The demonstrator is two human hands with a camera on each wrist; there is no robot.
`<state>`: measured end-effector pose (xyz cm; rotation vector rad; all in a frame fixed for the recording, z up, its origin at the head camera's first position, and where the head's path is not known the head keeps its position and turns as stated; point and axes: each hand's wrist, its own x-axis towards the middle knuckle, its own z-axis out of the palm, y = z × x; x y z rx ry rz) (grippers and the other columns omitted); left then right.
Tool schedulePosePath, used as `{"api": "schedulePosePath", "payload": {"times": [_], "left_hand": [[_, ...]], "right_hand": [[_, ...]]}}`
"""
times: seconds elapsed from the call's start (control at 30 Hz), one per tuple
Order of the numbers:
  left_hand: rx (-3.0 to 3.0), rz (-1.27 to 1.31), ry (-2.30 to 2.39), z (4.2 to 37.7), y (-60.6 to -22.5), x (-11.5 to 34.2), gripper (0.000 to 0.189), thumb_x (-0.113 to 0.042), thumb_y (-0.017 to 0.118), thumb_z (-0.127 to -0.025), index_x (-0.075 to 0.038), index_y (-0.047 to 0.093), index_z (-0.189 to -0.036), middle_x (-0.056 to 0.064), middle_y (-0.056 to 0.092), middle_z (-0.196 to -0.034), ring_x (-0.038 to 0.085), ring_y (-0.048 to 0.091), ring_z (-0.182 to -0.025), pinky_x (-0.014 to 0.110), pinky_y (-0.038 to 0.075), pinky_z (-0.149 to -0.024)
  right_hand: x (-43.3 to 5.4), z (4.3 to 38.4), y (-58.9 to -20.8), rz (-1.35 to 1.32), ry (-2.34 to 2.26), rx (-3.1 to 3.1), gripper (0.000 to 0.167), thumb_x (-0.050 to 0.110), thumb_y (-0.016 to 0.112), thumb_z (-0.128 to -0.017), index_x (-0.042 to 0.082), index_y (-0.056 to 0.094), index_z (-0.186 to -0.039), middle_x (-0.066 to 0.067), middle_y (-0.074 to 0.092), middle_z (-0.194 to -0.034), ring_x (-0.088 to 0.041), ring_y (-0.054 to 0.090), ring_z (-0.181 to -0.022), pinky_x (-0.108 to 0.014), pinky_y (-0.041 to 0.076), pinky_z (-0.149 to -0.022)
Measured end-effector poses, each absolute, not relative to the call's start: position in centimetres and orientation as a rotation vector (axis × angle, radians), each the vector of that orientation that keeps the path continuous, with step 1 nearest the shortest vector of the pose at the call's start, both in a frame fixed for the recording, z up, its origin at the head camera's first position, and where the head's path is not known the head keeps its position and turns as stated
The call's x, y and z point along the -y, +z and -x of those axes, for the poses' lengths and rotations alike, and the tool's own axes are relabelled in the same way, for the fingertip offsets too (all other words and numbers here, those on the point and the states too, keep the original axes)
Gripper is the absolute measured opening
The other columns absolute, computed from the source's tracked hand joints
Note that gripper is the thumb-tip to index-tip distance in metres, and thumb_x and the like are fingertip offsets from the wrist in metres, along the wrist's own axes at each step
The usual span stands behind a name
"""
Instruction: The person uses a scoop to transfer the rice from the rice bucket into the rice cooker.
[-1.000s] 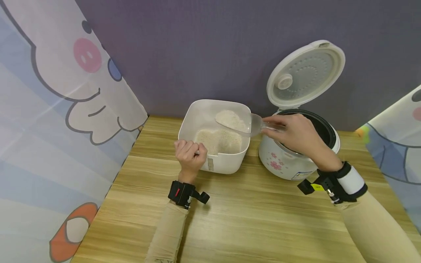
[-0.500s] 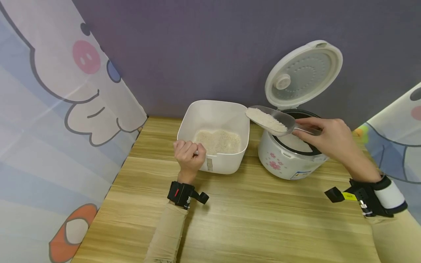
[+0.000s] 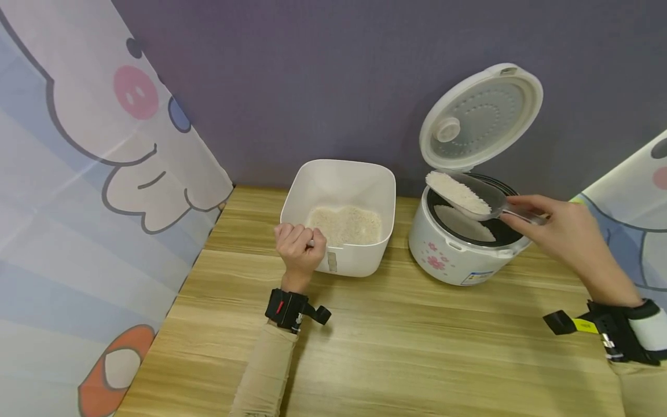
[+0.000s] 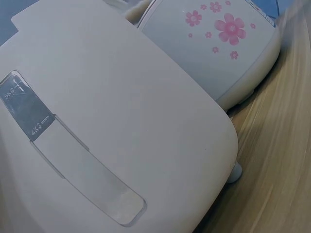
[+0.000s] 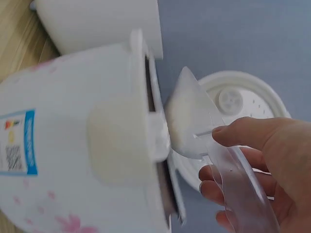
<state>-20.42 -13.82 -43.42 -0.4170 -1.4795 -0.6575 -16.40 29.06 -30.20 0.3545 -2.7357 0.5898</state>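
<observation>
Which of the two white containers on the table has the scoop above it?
The round rice cooker with pink flowers and raised lid: the right hand holds the loaded scoop over it. The squarish bin, at the left hand, has none above.

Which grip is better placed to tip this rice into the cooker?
Probably the right grip: it holds the scoop of rice over the open cooker, while the left grip holds the white bin.

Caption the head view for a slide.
Right hand holds a scoop of rice over the open cooker; left hand grips the bin.
</observation>
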Motion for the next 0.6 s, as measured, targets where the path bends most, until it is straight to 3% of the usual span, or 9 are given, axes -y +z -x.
{"api": "schedulePosePath", "payload": {"times": [0.07, 0.17, 0.23, 0.3, 0.37, 0.47, 0.6], "left_hand": [[1.483, 0.419, -0.657, 20.4, -43.4, 13.8, 0.036, 0.005, 0.058, -0.071, -0.01, 0.031, -0.053, 0.002, 0.026, -0.049, 0.021, 0.024, -0.05, 0.037, 0.025, -0.064], [1.488, 0.422, -0.658, 20.3, -43.4, 13.8, 0.036, 0.005, 0.058, -0.071, -0.01, 0.031, -0.053, 0.002, 0.026, -0.049, 0.021, 0.024, -0.051, 0.037, 0.025, -0.065], [1.492, 0.425, -0.66, 20.3, -43.4, 13.8, 0.036, 0.005, 0.058, -0.072, -0.01, 0.031, -0.053, 0.002, 0.026, -0.049, 0.021, 0.024, -0.051, 0.037, 0.024, -0.065], [1.492, 0.424, -0.66, 20.3, -43.4, 13.8, 0.036, 0.005, 0.058, -0.072, -0.01, 0.031, -0.053, 0.002, 0.026, -0.049, 0.021, 0.024, -0.051, 0.037, 0.024, -0.065], [1.493, 0.423, -0.659, 20.3, -43.4, 13.8, 0.036, 0.004, 0.057, -0.072, -0.01, 0.031, -0.053, 0.002, 0.026, -0.049, 0.021, 0.024, -0.051, 0.038, 0.024, -0.065], [1.5, 0.419, -0.656, 20.3, -43.5, 13.8, 0.036, 0.004, 0.057, -0.073, -0.01, 0.031, -0.053, 0.002, 0.026, -0.049, 0.022, 0.024, -0.051, 0.038, 0.024, -0.065], [1.508, 0.415, -0.657, 20.2, -43.5, 13.8, 0.036, 0.003, 0.057, -0.074, -0.01, 0.031, -0.053, 0.002, 0.026, -0.049, 0.021, 0.024, -0.051, 0.038, 0.025, -0.065]], "right_hand": [[-29.7, 16.3, -30.5, -0.339, 0.562, 2.731, 0.038, 0.022, 0.079, -0.089, 0.002, 0.073, -0.12, -0.024, 0.075, -0.101, 0.017, 0.049, -0.065, -0.017, 0.034, -0.058], [-30.4, 16.0, -31.1, -0.291, 0.523, 2.73, 0.04, 0.024, 0.078, -0.089, 0.001, 0.073, -0.12, -0.027, 0.074, -0.102, -0.014, 0.067, -0.066, -0.024, 0.037, -0.06], [-30.9, 15.9, -31.4, -0.263, 0.512, 2.73, 0.04, 0.024, 0.078, -0.089, 0.0, 0.072, -0.12, -0.028, 0.073, -0.102, -0.036, 0.069, -0.076, -0.032, 0.038, -0.062], [-31.2, 15.8, -31.7, -0.242, 0.493, 2.729, 0.04, 0.024, 0.078, -0.089, 0.001, 0.072, -0.121, -0.029, 0.072, -0.102, -0.048, 0.065, -0.084, -0.038, 0.037, -0.059], [-31.5, 15.7, -31.9, -0.227, 0.457, 2.725, 0.04, 0.024, 0.077, -0.089, 0.002, 0.072, -0.121, -0.029, 0.072, -0.101, -0.047, 0.064, -0.082, -0.038, 0.036, -0.053], [-31.8, 15.7, -32.2, -0.235, 0.374, 2.688, 0.039, 0.022, 0.078, -0.088, 0.003, 0.071, -0.121, -0.03, 0.071, -0.097, -0.04, 0.06, -0.064, -0.035, 0.03, -0.043], [-32.0, 15.9, -32.7, -0.282, 0.274, 2.591, 0.039, 0.016, 0.081, -0.082, 0.001, 0.072, -0.117, -0.03, 0.071, -0.094, -0.035, 0.054, -0.052, -0.036, 0.027, -0.038]]}}
